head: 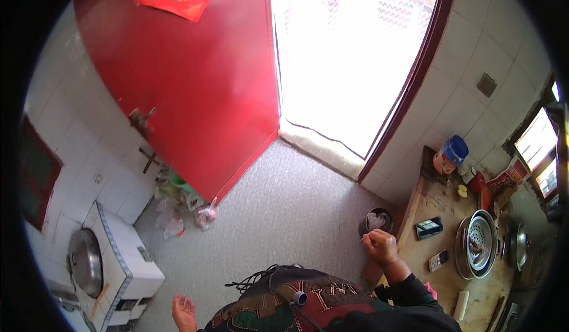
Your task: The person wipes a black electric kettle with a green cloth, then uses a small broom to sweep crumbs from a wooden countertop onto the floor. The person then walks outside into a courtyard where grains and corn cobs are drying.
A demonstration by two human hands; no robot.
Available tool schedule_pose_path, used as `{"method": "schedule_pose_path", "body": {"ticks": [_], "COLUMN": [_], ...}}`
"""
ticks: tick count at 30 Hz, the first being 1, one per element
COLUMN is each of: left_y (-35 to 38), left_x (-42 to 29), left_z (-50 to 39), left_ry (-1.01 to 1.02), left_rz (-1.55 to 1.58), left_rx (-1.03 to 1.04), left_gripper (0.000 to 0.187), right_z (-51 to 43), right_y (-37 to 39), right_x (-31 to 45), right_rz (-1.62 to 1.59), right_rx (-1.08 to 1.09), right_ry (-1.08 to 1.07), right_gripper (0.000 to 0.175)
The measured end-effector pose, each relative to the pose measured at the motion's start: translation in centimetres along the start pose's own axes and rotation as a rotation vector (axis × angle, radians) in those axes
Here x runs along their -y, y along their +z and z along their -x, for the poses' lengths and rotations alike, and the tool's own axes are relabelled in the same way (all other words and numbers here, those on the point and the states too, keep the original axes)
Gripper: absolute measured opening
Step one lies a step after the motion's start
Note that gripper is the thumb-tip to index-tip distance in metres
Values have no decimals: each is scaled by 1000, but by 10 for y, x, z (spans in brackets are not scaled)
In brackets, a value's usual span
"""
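My left hand (183,313) hangs low at the bottom of the view, palm up with its fingers apart, holding nothing. My right hand (382,246) is curled into a fist beside the left edge of the wooden table (444,209); no object shows in it. Just beyond that fist, a dark round bin (368,229) stands on the floor with a whitish plastic bag inside. On the tabletop nearest the fist lie a dark smartphone (429,228) and a keypad phone (438,260). To their right sits a metal pot (463,267) with a perforated steamer tray (479,227) in it.
A red door (200,78) stands open at a bright doorway (351,74). Plastic bags (171,221) lie by its lower corner. A tiled stove (133,274) with a large metal lid (86,263) is at left. A blue-lidded jar (450,155) stands on the table's far end.
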State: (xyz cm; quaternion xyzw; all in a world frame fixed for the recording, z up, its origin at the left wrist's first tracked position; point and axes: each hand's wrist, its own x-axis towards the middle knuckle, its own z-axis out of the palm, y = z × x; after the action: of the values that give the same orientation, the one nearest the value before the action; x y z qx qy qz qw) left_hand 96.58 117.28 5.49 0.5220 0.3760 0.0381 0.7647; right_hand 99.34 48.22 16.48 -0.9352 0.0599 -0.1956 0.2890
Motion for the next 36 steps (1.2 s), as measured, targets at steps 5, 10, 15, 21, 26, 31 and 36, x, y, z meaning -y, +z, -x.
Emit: {"method": "schedule_pose_path", "body": {"ticks": [5,10,15,21,26,31,36], "left_y": [75,133,228,387,526,712,907], "left_x": [-11,-30,-41,-93,-146,-151,-124], "left_z": [-70,-147,-265,-327,-372,-396,-381], "left_ry": [-12,-23,-74,-75,-36,20,2], "left_rz": [-60,-104,-77,-72,-243,-301,-328], "left_rx": [53,58,101,236,356,561,874], "left_gripper": [52,51,51,52,49,36,30], "right_z": [-88,-162,-229,-318,-346,-351,-397], "right_y": [13,28,47,44,46,38,26], "right_x": [-21,-26,-27,-21,-36,-72,-143], "right_rz": [22,12,89,207,228,205,113], "right_rx": [-3,-39,-142,-176,-241,-325,-416], "right_ry": [16,95,118,204,321,491,554], "right_gripper": [21,19,21,20,18,17,15]}}
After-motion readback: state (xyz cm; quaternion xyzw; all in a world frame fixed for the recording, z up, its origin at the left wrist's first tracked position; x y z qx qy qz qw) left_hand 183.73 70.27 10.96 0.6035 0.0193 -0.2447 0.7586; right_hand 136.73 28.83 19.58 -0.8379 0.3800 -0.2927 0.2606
